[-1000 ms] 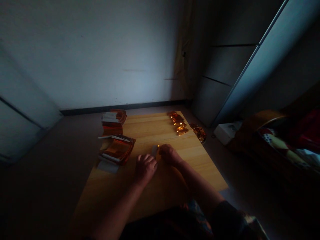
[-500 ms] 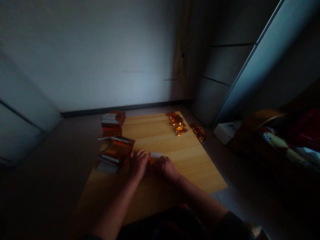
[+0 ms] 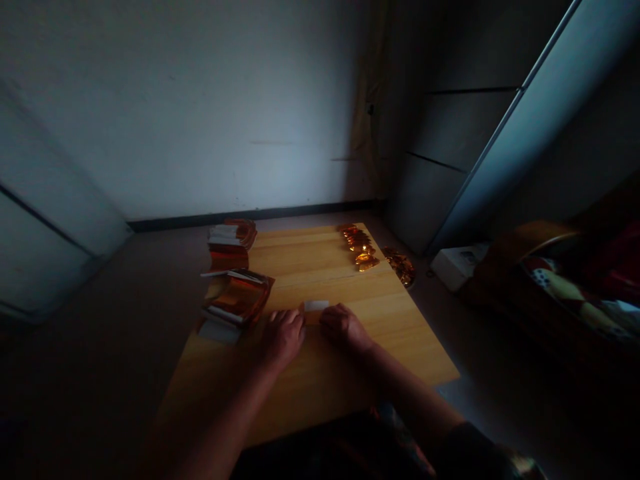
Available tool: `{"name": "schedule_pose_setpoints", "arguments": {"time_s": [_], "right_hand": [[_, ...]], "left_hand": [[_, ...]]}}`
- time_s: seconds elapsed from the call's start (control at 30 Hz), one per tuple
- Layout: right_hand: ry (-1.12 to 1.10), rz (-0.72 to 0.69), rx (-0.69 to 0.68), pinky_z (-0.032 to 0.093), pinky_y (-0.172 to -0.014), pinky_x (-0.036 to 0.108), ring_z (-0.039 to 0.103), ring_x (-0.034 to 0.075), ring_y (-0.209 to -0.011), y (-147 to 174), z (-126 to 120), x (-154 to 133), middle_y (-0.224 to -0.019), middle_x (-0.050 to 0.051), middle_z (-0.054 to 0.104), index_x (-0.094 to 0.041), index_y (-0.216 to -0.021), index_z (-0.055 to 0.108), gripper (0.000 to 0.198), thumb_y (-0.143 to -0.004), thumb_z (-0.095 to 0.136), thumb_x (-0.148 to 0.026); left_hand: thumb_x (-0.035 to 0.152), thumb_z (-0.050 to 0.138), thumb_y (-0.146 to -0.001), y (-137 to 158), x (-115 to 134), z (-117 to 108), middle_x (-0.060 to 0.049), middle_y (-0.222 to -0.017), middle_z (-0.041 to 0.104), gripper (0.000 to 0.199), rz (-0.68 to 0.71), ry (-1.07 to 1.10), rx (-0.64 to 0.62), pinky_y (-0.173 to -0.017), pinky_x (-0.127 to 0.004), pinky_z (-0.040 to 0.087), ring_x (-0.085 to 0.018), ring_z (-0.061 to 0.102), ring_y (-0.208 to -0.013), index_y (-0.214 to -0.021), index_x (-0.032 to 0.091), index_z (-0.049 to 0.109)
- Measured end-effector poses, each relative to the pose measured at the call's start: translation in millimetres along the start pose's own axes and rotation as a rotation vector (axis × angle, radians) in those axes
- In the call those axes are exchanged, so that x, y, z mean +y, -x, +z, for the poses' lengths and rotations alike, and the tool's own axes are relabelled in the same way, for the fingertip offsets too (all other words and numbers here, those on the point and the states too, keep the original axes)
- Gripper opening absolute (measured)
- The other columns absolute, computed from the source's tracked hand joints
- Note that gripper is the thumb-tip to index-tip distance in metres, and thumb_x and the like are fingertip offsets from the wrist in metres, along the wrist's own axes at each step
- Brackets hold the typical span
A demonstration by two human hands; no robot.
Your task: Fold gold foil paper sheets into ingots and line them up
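Between my hands lies a small sheet of foil paper (image 3: 317,306), with a whitish strip along its far edge and an orange-brown part nearer me. My left hand (image 3: 285,337) grips its left side with curled fingers. At the right side, my right hand (image 3: 347,327) has its fingers bent onto the paper, hiding that edge. Left of my left hand sits a loose stack of orange foil sheets (image 3: 240,297), partly white. Another stack of foil sheets (image 3: 231,233) is behind it. Shiny gold folded foil pieces (image 3: 364,257) stand in a row at the table's far right.
The low wooden table (image 3: 395,327) has its right edge beyond my right hand. A heap of gold foil pieces (image 3: 400,268) is on the floor beside it. A white box (image 3: 457,263) and a wooden chair (image 3: 540,233) with cloth are farther right.
My right hand has shifted slightly right, and more of the orange-brown part of the paper shows between my hands. The whole view has moved a little.
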State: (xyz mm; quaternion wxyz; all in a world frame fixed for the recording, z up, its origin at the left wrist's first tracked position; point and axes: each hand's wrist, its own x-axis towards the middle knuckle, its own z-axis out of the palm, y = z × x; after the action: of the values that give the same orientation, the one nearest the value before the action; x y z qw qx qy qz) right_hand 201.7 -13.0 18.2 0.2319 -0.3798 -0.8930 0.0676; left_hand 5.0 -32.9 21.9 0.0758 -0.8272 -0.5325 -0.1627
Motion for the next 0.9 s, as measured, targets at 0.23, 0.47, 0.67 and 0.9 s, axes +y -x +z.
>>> {"name": "schedule_pose_setpoints", "arguments": {"time_s": [0.23,0.47,0.67,0.9], "right_hand": [[0.107,0.007,-0.057,0.03,-0.071,0.027,0.048,0.015,-0.079,-7,-7,11,-0.081,0.002,0.063,-0.02,-0.073,0.064,0.019,-0.089,0.056,-0.026],[0.259,-0.133,-0.161,0.03,-0.07,0.032,0.047,0.018,-0.075,-15,-6,6,-0.078,0.006,0.062,-0.017,-0.077,0.064,0.018,-0.089,0.05,-0.019],[0.28,-0.199,-0.112,0.03,-0.075,0.036,0.047,0.018,-0.071,-18,-1,8,-0.072,0.007,0.061,-0.016,-0.074,0.063,0.021,-0.088,0.048,-0.016],[0.253,-0.131,-0.151,0.029,-0.077,0.035,0.05,0.017,-0.07,-28,-18,10,-0.075,0.005,0.064,-0.017,-0.075,0.064,0.018,-0.085,0.049,-0.019]], "left_hand": [[0.023,0.057,-0.08,-6,-1,-1,-0.005,-0.081,0.064,0.008,-0.001,-0.018,-0.032,-0.075,-0.036,0.037,-0.022,0.057,-0.083,-0.078,0.02,0.063],[0.019,0.053,-0.081,-10,3,-7,-0.006,-0.074,0.063,0.013,-0.018,-0.009,-0.027,-0.073,-0.037,0.036,-0.022,0.057,-0.079,-0.072,0.019,0.062],[0.018,0.05,-0.081,-12,7,-7,-0.006,-0.072,0.062,0.014,0.005,-0.05,-0.006,-0.076,-0.039,0.036,-0.022,0.057,-0.078,-0.072,0.019,0.061],[0.016,0.046,-0.084,-12,14,-9,-0.006,-0.071,0.061,0.02,0.014,-0.13,-0.001,-0.083,-0.043,0.036,-0.021,0.056,-0.076,-0.074,0.019,0.063]]}}
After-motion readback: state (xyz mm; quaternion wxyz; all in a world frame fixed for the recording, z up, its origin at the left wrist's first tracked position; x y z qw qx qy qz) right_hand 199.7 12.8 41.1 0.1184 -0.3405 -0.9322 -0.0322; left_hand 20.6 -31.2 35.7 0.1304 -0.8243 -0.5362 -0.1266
